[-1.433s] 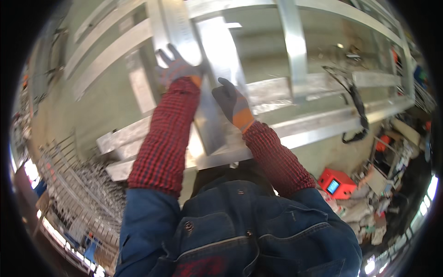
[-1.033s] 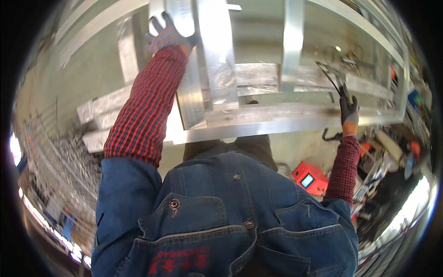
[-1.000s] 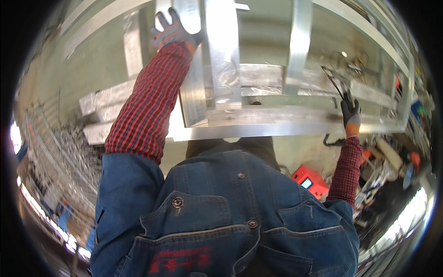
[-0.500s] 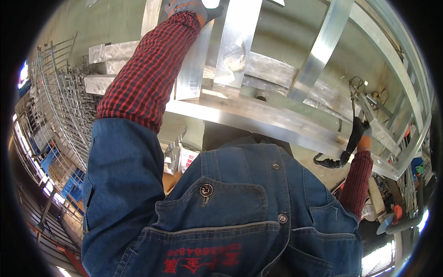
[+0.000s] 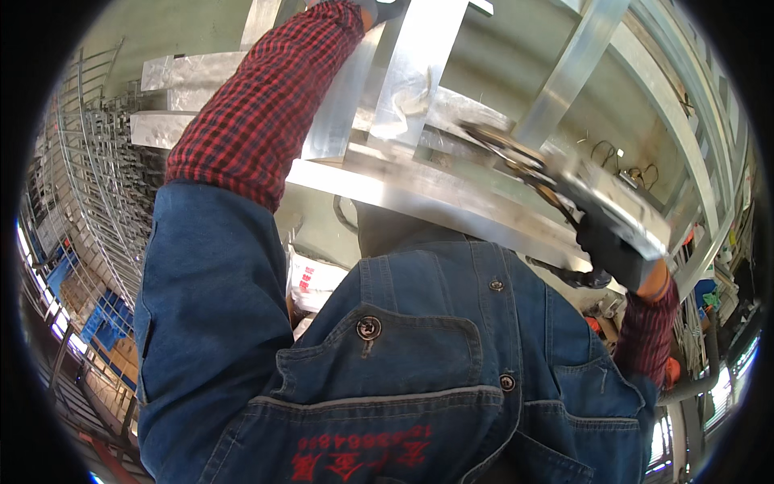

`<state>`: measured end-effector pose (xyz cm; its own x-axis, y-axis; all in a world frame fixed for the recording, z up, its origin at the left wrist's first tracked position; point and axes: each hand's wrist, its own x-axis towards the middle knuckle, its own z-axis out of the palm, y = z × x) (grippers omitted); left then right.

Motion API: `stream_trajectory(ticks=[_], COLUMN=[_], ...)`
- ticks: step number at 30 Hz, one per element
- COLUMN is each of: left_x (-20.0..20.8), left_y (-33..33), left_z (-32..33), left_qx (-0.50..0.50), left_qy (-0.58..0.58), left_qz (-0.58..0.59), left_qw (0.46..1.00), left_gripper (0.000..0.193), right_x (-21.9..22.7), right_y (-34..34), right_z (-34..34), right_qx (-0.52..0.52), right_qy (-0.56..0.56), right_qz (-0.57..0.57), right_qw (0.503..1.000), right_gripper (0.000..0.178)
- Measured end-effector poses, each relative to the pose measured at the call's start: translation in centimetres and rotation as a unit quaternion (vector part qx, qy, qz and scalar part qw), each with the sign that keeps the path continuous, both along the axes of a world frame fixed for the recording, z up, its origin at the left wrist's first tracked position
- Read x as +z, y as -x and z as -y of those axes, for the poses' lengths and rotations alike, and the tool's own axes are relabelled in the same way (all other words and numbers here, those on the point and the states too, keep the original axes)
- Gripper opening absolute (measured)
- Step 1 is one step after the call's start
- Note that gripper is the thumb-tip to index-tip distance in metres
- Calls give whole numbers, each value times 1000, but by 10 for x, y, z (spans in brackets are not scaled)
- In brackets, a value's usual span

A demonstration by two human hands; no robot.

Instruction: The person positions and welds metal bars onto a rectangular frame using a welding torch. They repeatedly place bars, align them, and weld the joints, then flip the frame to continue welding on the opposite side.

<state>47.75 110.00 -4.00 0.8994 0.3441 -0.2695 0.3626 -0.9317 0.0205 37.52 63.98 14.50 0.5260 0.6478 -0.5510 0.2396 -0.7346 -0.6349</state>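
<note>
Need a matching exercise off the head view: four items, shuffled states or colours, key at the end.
1. Left hand
2. Right hand
3. Jacket
4. Right sleeve cover

A. Blue denim
B. Gripping a metal tool
C. Red-and-dark checks
D. Partly cut off by the picture's upper edge

Pairs: 1-D, 2-B, 3-A, 4-C

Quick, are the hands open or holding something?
Left hand: mostly cut off, can't tell if open or closed.
Right hand: closed on a blurry metal tool.
</note>
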Motion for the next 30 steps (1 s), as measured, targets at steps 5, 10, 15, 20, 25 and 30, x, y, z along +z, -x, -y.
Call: stream_trajectory(ticks=[5,10,15,20,25,30], left_x=[-1,1,-2,-16,-18,-11], left_y=[2,2,6,0,-3,3], left_z=[-5,-5,-9,-15,-15,-8], left_qx=[1,-1,-4,-8,3,5], left_qy=[10,3,42,11,17,8], left_qz=[18,19,60,68,36,51], left_qw=[1000,1000,997,998,999,999], left_gripper=[128,125,110,97,99,105], right_x=[-63,-144,-169,-175,-180,-181], right_y=[-23,-15,-7,-7,-9,-8], right_z=[-122,-186,-206,-207,-209,-208], right_qx=[88,141,95,96,133,132], right_qy=[-202,-296,-295,-279,-237,-205], right_qz=[-3,-61,-122,-130,-129,-156], right_qw=[975,943,943,947,954,957], right_gripper=[28,24,20,20,22,26])
